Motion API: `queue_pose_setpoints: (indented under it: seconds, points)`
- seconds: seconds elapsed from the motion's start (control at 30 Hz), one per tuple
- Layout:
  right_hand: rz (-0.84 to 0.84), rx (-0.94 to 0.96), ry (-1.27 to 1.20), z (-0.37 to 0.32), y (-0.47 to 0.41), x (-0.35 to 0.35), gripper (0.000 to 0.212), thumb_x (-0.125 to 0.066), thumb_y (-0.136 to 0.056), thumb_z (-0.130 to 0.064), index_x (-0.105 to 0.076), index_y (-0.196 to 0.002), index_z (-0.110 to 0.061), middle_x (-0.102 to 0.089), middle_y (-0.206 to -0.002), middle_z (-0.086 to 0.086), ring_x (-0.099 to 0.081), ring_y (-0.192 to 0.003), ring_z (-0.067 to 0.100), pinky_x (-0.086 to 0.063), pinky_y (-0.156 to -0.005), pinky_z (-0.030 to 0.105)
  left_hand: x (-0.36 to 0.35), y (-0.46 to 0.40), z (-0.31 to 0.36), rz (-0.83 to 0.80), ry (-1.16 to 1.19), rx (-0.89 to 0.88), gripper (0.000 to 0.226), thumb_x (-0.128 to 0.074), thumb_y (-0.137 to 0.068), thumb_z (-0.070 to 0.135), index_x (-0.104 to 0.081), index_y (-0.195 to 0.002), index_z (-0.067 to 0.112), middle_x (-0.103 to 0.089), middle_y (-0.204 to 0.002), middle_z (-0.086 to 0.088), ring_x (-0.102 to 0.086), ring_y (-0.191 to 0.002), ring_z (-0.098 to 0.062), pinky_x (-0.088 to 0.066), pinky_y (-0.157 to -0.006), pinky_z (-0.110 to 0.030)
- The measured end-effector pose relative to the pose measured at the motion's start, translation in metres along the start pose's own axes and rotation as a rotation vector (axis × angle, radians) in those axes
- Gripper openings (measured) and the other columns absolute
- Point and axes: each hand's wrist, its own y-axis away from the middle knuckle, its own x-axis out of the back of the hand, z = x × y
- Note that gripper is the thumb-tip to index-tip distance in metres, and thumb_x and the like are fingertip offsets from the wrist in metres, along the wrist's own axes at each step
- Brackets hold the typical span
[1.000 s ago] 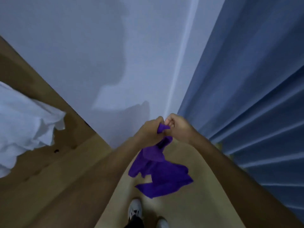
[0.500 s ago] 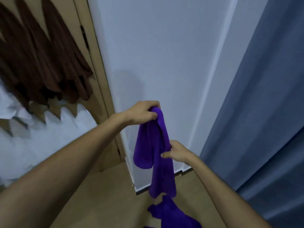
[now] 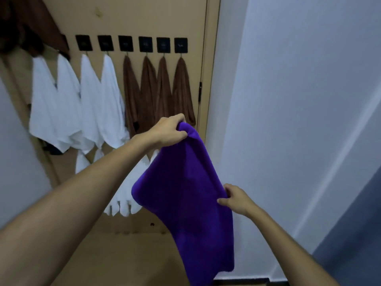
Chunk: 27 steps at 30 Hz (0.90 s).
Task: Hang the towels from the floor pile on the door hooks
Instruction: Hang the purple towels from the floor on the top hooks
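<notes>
Wall (image 3: 299, 100): pale grey-white, running along the right side beside the door frame.
Curtain (image 3: 354, 244): grey-blue fabric, showing at the lower right corner against the wall.
Floor (image 3: 123, 261): tan surface, lying below.
Skirting (image 3: 243, 282): dark strip, sitting at the wall's base.

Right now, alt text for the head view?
Both hands spread a purple towel before a tan door: left hand grips its top, right hand pinches its edge. White towels and brown towels hang from black hooks.
</notes>
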Motion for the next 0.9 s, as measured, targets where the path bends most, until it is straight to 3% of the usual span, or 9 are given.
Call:
queue_pose_setpoints:
  seconds: [0.1, 0.17, 0.27, 0.37, 0.5, 0.63, 0.73, 0.8, 0.9]
  points:
    - [0.248, 0.118, -0.07, -0.053, -0.012, -0.032, 0.02, -0.065, -0.082, -0.011, -0.049, -0.091, -0.019, -0.056, -0.092, -0.001, -0.052, -0.074, 0.011, -0.043, -0.065, 0.02, 0.024, 0.003, -0.017, 0.081, -0.009, 0.026, 0.01, -0.053, -0.083, 0.02, -0.052, -0.09, 0.014, -0.058, -0.079, 0.0, -0.056, -0.075, -0.016, -0.041, -0.054, -0.024]
    - [0.28, 0.245, -0.168, -0.095, -0.015, -0.057, 0.02, -0.067, -0.081, -0.01, -0.049, -0.083, -0.02, -0.055, -0.085, -0.003, -0.048, -0.067, 0.008, -0.041, -0.061, 0.015, 0.039, 0.001, -0.029, 0.132, -0.005, 0.062, 0.009, -0.054, -0.083, 0.021, -0.051, -0.083, 0.013, -0.057, -0.077, 0.0, -0.055, -0.072, -0.015, -0.04, -0.051, -0.023]
    - [-0.066, 0.393, -0.072, -0.151, -0.011, -0.093, 0.019, -0.065, -0.081, -0.005, -0.057, -0.095, -0.016, -0.056, -0.087, -0.005, -0.054, -0.076, 0.008, -0.042, -0.065, 0.01, 0.062, 0.0, -0.049, 0.2, -0.008, 0.124, 0.017, -0.056, -0.084, 0.018, -0.044, -0.071, 0.02, -0.051, -0.072, 0.003, -0.05, -0.067, -0.011, -0.033, -0.048, -0.02]
    - [-0.417, 0.462, 0.125, -0.187, -0.012, -0.125, 0.049, -0.068, -0.076, -0.003, -0.049, -0.119, -0.018, -0.056, -0.112, -0.001, -0.056, -0.099, 0.01, -0.052, -0.083, 0.022, 0.084, -0.002, -0.072, 0.257, -0.005, 0.198, 0.007, -0.056, -0.082, 0.017, -0.051, -0.081, 0.013, -0.052, -0.078, -0.002, -0.054, -0.074, -0.019, -0.044, -0.049, -0.026]
    - [-0.566, 0.441, 0.224, -0.206, -0.026, -0.165, 0.078, -0.079, -0.069, -0.027, -0.034, -0.132, -0.028, -0.048, -0.13, -0.005, -0.051, -0.115, 0.014, -0.05, -0.095, 0.032, 0.111, -0.001, -0.105, 0.365, 0.06, 0.318, 0.013, -0.055, -0.082, 0.014, -0.052, -0.094, 0.009, -0.058, -0.1, -0.014, -0.06, -0.088, -0.031, -0.058, -0.074, -0.045]
    - [-0.432, 0.379, 0.119, -0.22, -0.042, -0.208, 0.055, -0.067, -0.069, -0.057, -0.047, -0.113, -0.031, -0.059, -0.11, -0.006, -0.062, -0.097, 0.014, -0.059, -0.08, 0.036, 0.134, 0.001, -0.132, 0.451, 0.13, 0.418, 0.017, -0.056, -0.083, 0.014, -0.049, -0.098, 0.009, -0.055, -0.108, -0.015, -0.06, -0.092, -0.036, -0.06, -0.07, -0.044]
    - [-0.208, 0.417, 0.131, -0.232, -0.056, -0.223, 0.012, -0.051, -0.088, -0.025, -0.055, -0.094, -0.016, -0.063, -0.091, 0.002, -0.063, -0.078, 0.016, -0.057, -0.07, 0.035, 0.149, 0.006, -0.15, 0.468, 0.135, 0.459, 0.018, -0.054, -0.085, 0.011, -0.047, -0.101, 0.009, -0.051, -0.111, -0.016, -0.06, -0.092, -0.037, -0.06, -0.066, -0.043]
    - [-0.102, 0.444, 0.121, -0.241, -0.066, -0.221, 0.009, -0.044, -0.09, -0.01, -0.053, -0.086, -0.013, -0.059, -0.082, 0.003, -0.055, -0.067, 0.012, -0.049, -0.059, 0.026, 0.156, 0.009, -0.162, 0.448, -0.066, 0.498, 0.03, -0.052, -0.084, 0.006, -0.044, -0.114, 0.008, -0.044, -0.124, -0.018, -0.056, -0.099, -0.039, -0.057, -0.076, -0.045]
    - [0.0, 0.473, 0.088, -0.256, -0.079, -0.211, 0.012, -0.045, -0.093, -0.016, -0.051, -0.083, -0.015, -0.056, -0.075, 0.001, -0.049, -0.061, 0.01, -0.04, -0.054, 0.025, 0.162, 0.015, -0.173, 0.36, -0.461, 0.444, 0.055, -0.055, -0.08, 0.006, -0.037, -0.131, 0.012, -0.025, -0.141, -0.016, -0.038, -0.123, -0.037, -0.043, -0.096, -0.044]
